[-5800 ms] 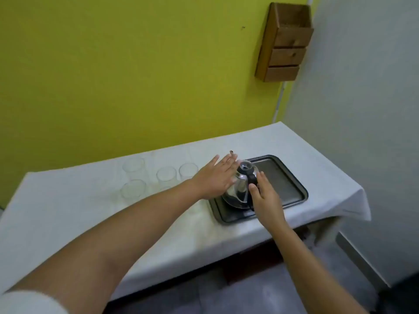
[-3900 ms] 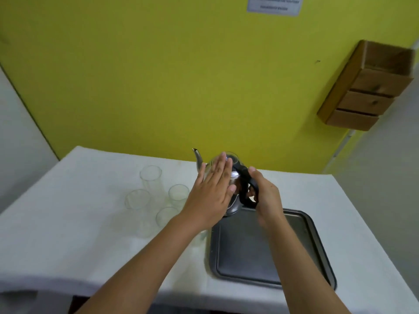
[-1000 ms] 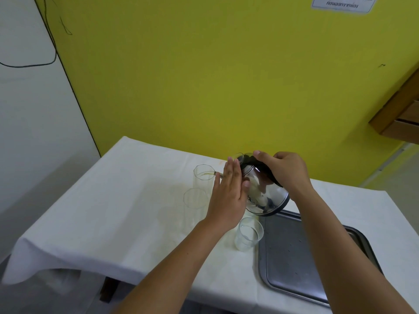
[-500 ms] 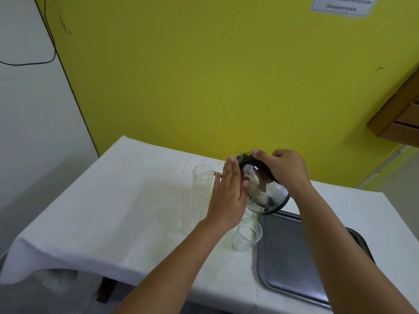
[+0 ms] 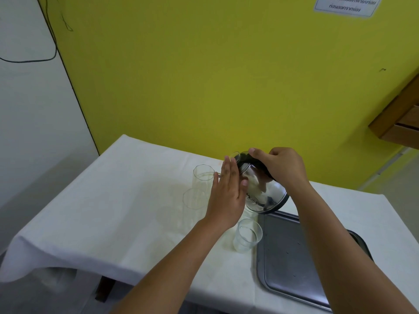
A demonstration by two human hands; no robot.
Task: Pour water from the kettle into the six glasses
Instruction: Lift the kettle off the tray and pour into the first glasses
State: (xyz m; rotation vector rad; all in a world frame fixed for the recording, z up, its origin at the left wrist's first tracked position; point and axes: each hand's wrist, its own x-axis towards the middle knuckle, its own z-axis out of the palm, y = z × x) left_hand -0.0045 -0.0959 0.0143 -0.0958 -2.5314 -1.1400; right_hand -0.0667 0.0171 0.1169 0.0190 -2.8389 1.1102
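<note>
My right hand [image 5: 281, 168] grips the black handle of a shiny steel kettle [image 5: 264, 193], tipped to the left above the table. Its thin spout reaches the rim of the far tall clear glass [image 5: 203, 177]. My left hand [image 5: 227, 196] is flat, fingers together, pressed against the kettle's left side and lid. A second tall glass [image 5: 195, 200] stands just in front of the first. A short clear glass [image 5: 247, 237] stands nearer me, beside the tray. Other glasses are hidden behind my left hand.
A dark metal tray [image 5: 294, 264] lies on the white tablecloth [image 5: 113, 211] at the right. The yellow wall rises right behind the table. A wooden drawer box [image 5: 403, 123] hangs on the wall at the far right. The table's left and front edges drop off.
Little has changed over the last second: the kettle stays tipped at the far tall glass, both hands in place. Earlier, it was lifted off the tray and carried left.
</note>
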